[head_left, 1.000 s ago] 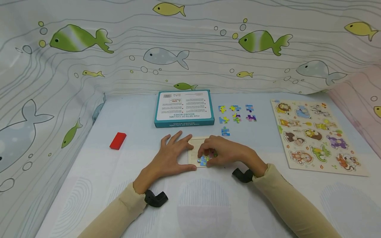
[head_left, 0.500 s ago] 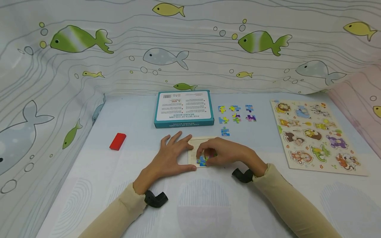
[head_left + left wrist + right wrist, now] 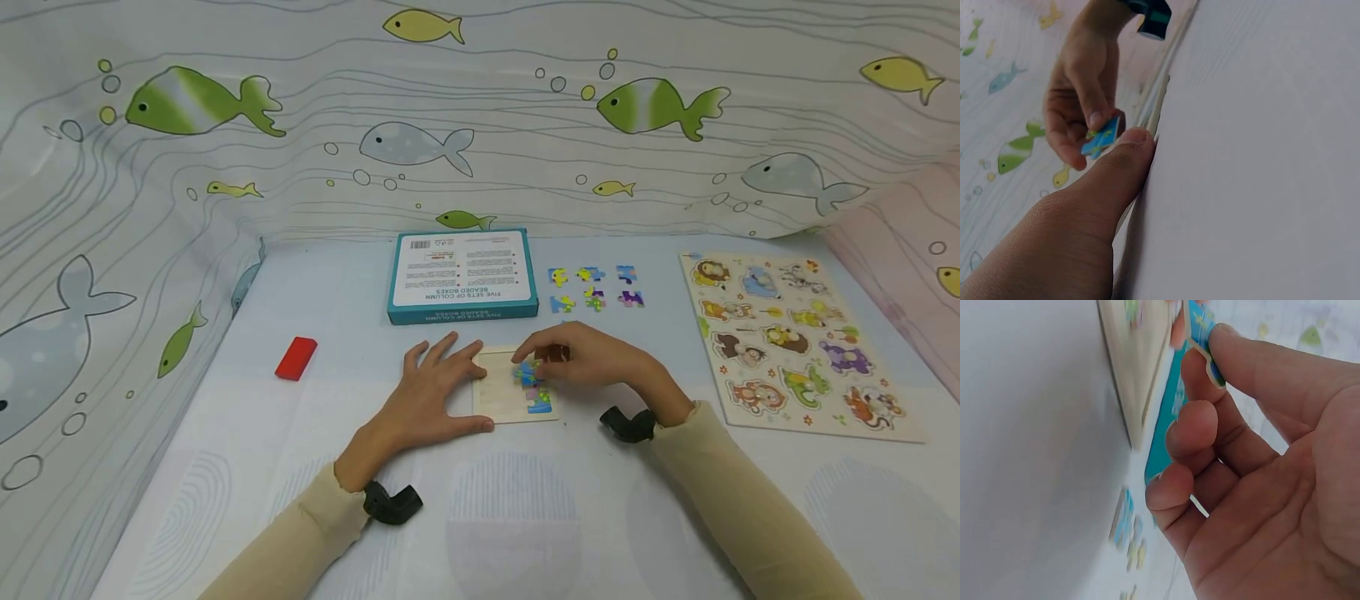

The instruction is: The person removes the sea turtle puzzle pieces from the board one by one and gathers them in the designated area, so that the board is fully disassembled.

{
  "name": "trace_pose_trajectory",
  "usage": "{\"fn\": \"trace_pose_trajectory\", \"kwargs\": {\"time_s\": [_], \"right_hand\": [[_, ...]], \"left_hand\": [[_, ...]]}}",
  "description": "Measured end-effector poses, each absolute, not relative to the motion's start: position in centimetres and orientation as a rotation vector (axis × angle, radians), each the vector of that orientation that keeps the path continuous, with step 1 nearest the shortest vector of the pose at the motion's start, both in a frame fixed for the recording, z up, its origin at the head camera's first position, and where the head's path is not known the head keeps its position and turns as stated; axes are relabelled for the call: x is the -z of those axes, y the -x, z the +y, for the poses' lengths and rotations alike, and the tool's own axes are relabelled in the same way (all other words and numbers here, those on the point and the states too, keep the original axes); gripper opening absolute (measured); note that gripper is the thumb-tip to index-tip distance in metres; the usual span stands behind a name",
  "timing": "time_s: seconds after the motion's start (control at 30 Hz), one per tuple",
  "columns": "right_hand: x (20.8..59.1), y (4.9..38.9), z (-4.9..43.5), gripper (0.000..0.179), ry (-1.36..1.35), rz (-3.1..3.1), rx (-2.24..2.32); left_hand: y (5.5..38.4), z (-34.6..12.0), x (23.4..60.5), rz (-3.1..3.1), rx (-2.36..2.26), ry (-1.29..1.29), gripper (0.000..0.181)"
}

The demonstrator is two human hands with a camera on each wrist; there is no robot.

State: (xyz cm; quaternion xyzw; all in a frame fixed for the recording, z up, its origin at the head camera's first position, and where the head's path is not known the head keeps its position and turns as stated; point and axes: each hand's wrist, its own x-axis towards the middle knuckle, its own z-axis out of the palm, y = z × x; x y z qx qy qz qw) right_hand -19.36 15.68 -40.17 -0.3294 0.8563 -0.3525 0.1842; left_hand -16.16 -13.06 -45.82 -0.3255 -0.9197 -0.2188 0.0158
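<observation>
My left hand (image 3: pixel 427 396) lies with fingers spread at the left side of a small wooden puzzle tray (image 3: pixel 495 392). Its thumb touches the tray's near edge, as the left wrist view also shows. Above the tray, my right hand (image 3: pixel 592 358) pinches a blue jigsaw piece (image 3: pixel 527 373) between thumb and index finger. In the right wrist view that piece (image 3: pixel 1200 328) is tilted, clear of the tray, and the other fingers are loosely curled. A blue, green and purple section of puzzle (image 3: pixel 538 402) sits in the tray's near right corner.
Several loose jigsaw pieces (image 3: pixel 595 298) lie in rows behind the right hand. A teal-edged box (image 3: pixel 463 275) is behind the tray. At the right lies an animal puzzle board (image 3: pixel 802 350), and at the left a red block (image 3: pixel 297 357).
The right hand has risen from the tray and moved slightly back and right, carrying the blue jigsaw piece. The puzzle section in the tray's corner is now uncovered. The left hand stays put.
</observation>
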Motion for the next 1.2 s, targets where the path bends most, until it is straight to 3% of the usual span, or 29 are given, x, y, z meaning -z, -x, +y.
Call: {"fn": "trace_pose_trajectory", "kwargs": {"time_s": [1.2], "right_hand": [[41.7, 22.6, 24.3, 0.027, 0.549, 2.679, 0.975]], "left_hand": [[16.2, -13.0, 46.3, -2.856, 0.635, 1.014, 0.065]]}}
